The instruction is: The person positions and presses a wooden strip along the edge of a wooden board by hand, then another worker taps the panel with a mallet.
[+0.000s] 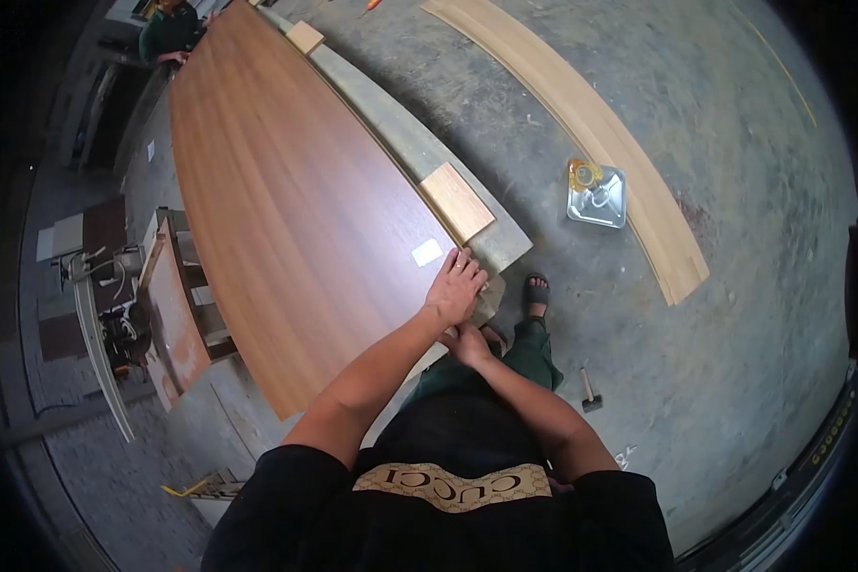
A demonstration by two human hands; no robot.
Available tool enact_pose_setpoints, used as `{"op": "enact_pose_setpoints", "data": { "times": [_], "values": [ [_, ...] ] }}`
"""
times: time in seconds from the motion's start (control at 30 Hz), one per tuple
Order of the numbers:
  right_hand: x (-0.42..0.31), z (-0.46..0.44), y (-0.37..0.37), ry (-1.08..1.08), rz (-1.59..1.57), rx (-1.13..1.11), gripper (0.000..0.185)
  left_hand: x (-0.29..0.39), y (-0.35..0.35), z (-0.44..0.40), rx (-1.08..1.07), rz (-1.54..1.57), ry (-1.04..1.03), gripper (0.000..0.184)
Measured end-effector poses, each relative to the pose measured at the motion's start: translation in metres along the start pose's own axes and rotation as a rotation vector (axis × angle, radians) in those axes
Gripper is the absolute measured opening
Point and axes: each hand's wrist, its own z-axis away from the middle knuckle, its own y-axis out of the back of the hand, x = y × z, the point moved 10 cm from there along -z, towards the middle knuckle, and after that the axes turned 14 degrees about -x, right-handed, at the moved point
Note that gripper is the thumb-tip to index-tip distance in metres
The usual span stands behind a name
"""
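A large brown wood-grain panel [296, 200] lies at a slant, with a small white label [427, 253] near its close corner. My left hand [455, 288] rests on the panel's right edge beside the label, its fingers slightly spread over the edge. Just below it, my right hand [468, 345] is at the panel's near edge; its fingers are mostly hidden, and what they touch cannot be made out. A light wood block [458, 200] sits against the long right edge, just beyond my left hand.
Another person [169, 33] stands at the panel's far end. Long curved-looking boards [620, 143], a metal tin [598, 202] and a mallet [591, 391] are on the floor to the right. A machine [119, 296] and a wooden frame [173, 315] stand left.
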Motion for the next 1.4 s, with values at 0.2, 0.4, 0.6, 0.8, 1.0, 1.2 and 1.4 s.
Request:
{"op": "enact_pose_setpoints", "data": {
  "times": [0.2, 0.4, 0.6, 0.8, 1.0, 1.2, 1.4],
  "values": [
    [0.011, -0.007, -0.005, -0.005, -0.011, 0.006, 0.053, 0.005, 0.009, 0.001, -0.025, 0.003, -0.014, 0.04],
    [-0.027, 0.007, 0.005, 0.062, 0.025, 0.068, 0.048, 0.002, 0.016, 0.007, 0.025, 0.069, -0.014, 0.043],
    [-0.044, 0.017, 0.007, 0.04, 0.069, 0.034, 0.048, 0.0, 0.03, 0.019, 0.086, 0.12, -0.063, 0.048],
    [-0.051, 0.027, 0.008, -0.002, 0.11, 0.047, 0.047, -0.001, 0.033, 0.023, 0.089, 0.144, -0.059, 0.048],
    [-0.045, 0.024, 0.021, -0.073, 0.196, 0.085, 0.041, -0.002, 0.037, 0.025, 0.082, 0.173, -0.081, 0.051],
    [-0.052, 0.023, 0.072, -0.017, 0.164, 0.15, 0.037, -0.003, 0.038, 0.026, 0.089, 0.209, -0.093, 0.049],
    [-0.043, 0.03, 0.095, 0.015, 0.056, 0.117, 0.028, -0.001, 0.053, 0.032, 0.168, 0.213, -0.139, 0.047]
  ]
}}
